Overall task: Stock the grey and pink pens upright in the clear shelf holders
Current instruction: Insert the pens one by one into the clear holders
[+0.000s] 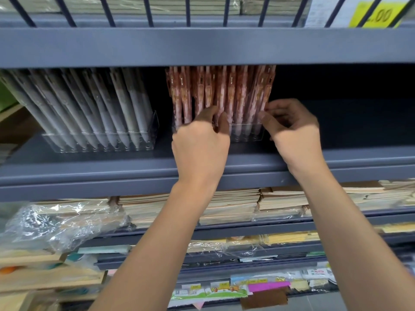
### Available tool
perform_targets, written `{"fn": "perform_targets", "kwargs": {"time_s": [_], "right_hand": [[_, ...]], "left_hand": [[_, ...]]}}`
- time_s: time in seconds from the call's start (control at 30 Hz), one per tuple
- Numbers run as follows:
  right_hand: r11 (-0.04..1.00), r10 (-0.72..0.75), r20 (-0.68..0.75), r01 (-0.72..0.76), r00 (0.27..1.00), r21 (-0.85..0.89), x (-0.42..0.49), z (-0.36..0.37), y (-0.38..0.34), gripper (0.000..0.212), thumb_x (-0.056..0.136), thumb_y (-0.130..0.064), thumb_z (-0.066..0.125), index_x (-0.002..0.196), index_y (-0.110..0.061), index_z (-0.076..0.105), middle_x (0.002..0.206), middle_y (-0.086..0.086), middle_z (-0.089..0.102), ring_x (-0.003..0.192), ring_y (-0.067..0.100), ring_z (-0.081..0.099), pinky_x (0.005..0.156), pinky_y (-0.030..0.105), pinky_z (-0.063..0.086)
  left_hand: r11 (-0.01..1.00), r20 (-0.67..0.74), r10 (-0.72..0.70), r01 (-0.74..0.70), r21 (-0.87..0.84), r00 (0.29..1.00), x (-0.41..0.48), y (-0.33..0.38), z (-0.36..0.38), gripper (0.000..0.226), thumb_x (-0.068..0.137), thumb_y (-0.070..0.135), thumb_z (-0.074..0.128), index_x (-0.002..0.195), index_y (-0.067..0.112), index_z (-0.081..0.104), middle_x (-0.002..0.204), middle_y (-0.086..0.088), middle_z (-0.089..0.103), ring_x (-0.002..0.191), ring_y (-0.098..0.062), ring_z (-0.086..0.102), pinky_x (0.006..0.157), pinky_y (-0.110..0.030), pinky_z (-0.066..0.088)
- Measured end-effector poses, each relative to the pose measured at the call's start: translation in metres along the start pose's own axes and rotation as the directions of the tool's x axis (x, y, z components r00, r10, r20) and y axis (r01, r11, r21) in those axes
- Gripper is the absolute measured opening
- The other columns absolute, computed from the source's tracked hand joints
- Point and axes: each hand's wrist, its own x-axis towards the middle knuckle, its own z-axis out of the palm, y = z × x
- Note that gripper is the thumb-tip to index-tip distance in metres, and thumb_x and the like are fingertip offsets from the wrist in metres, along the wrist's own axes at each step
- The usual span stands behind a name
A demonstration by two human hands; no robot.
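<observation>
Pink pens (pixel 224 93) stand packed in the clear holder (pixel 247 134) at frame centre; grey pens (pixel 89 102) lean in a second clear holder (pixel 101 145) at centre left. The left hand (pixel 199 144) grips barrels mid-row, and the right hand (pixel 294 129) pinches the pen at the row's right end. Best to steady the row low and seat each tip straight down, so none tilts.

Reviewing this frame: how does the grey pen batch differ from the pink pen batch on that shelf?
The grey pens are plain and pale; the pink pens are patterned. The grey pens lean with their tops to the left; the pink pens stand nearly upright. No hand is at the grey pens, while the left hand and right hand grip the pink pens. Both batches sit in clear holders on the same shelf.
</observation>
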Motion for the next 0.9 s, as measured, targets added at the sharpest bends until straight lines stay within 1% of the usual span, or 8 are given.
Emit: {"fn": "perform_targets", "kwargs": {"time_s": [0.13, 0.27, 0.37, 0.5, 0.53, 0.63, 0.77, 0.9], "right_hand": [[1.0, -0.007, 0.004, 0.007, 1.0, -0.012, 0.0002, -0.001, -0.0009, 0.014, 0.084, -0.02, 0.073, 0.094, -0.025, 0.064, 0.081, -0.012, 0.067, 0.07, 0.001, 0.061, 0.059, 0.02, 0.048], [1.0, -0.01, 0.009, 0.01, 1.0, -0.016, -0.0005, -0.0009, -0.0012, 0.015, 0.084, -0.019, 0.073, 0.091, -0.028, 0.064, 0.081, -0.013, 0.067, 0.071, 0.001, 0.06, 0.059, 0.019, 0.048], [1.0, -0.012, 0.009, 0.012, 1.0, -0.012, -0.001, -0.0012, -0.0017, 0.015, 0.084, -0.018, 0.073, 0.09, -0.028, 0.064, 0.081, -0.013, 0.067, 0.07, 0.0, 0.06, 0.059, 0.018, 0.048], [1.0, -0.02, 0.016, 0.02, 1.0, -0.023, -0.0012, -0.002, -0.0016, 0.014, 0.085, -0.019, 0.073, 0.091, -0.029, 0.064, 0.082, -0.013, 0.067, 0.073, 0.002, 0.062, 0.061, 0.02, 0.049], [0.999, -0.024, 0.018, 0.024, 1.0, -0.031, -0.0011, -0.0021, -0.0016, 0.014, 0.085, -0.02, 0.072, 0.091, -0.029, 0.064, 0.083, -0.013, 0.067, 0.074, 0.002, 0.062, 0.062, 0.021, 0.049], [0.999, -0.032, 0.017, 0.032, 0.999, -0.037, -0.0006, -0.0025, -0.0014, 0.014, 0.084, -0.02, 0.072, 0.09, -0.029, 0.064, 0.082, -0.015, 0.067, 0.073, 0.001, 0.061, 0.062, 0.02, 0.05], [0.998, -0.042, 0.018, 0.043, 0.999, -0.04, -0.0003, -0.0019, -0.0019, 0.019, 0.084, -0.021, 0.073, 0.086, -0.037, 0.063, 0.077, -0.018, 0.067, 0.07, -0.001, 0.061, 0.06, 0.019, 0.049], [0.998, -0.036, 0.021, 0.037, 0.999, -0.043, 0.0006, -0.0033, 0.0005, 0.02, 0.086, -0.019, 0.07, 0.089, -0.037, 0.063, 0.08, -0.014, 0.067, 0.07, 0.002, 0.061, 0.059, 0.021, 0.049]], "left_hand": [[1.0, 0.017, 0.017, -0.017, 0.02, 1.0, 0.0011, 0.0013, 0.0026, 0.036, 0.093, 0.038, 0.043, 0.093, 0.012, 0.067, 0.072, -0.011, 0.074, 0.073, -0.034, 0.071, 0.072, -0.043, 0.053], [0.999, 0.03, 0.028, -0.029, 0.015, 0.999, 0.0032, 0.0033, 0.0039, 0.038, 0.095, 0.035, 0.04, 0.094, 0.012, 0.07, 0.074, -0.012, 0.074, 0.062, -0.039, 0.066, 0.069, -0.042, 0.055], [0.999, 0.015, 0.011, -0.01, -0.038, 1.0, 0.0029, 0.0043, 0.0045, 0.031, 0.095, 0.03, 0.045, 0.09, 0.012, 0.07, 0.069, -0.013, 0.073, 0.058, -0.039, 0.065, 0.067, -0.042, 0.055], [0.997, -0.031, -0.015, 0.012, -0.077, 0.999, 0.0005, 0.0056, 0.0043, 0.024, 0.095, 0.029, 0.054, 0.1, 0.017, 0.074, 0.067, -0.012, 0.073, 0.06, -0.037, 0.069, 0.072, -0.043, 0.056], [0.995, -0.034, -0.03, 0.026, -0.095, 0.999, 0.0004, 0.0059, 0.0042, 0.022, 0.094, 0.029, 0.056, 0.101, 0.017, 0.073, 0.067, -0.012, 0.073, 0.06, -0.037, 0.069, 0.072, -0.043, 0.056], [0.985, -0.033, -0.078, 0.072, -0.155, 0.996, 0.0, 0.0063, 0.0044, 0.019, 0.093, 0.032, 0.059, 0.1, 0.019, 0.071, 0.067, -0.012, 0.073, 0.058, -0.038, 0.068, 0.066, -0.044, 0.058], [0.974, -0.032, -0.125, 0.116, -0.193, 0.992, -0.001, 0.0056, 0.0046, 0.024, 0.088, 0.041, 0.057, 0.1, 0.023, 0.069, 0.067, -0.012, 0.073, 0.06, -0.039, 0.068, 0.064, -0.045, 0.059], [0.961, -0.04, -0.161, 0.147, -0.232, 0.986, -0.0029, 0.004, 0.0044, 0.022, 0.085, 0.042, 0.06, 0.095, 0.024, 0.067, 0.066, -0.011, 0.072, 0.063, -0.037, 0.07, 0.062, -0.045, 0.06]]}}
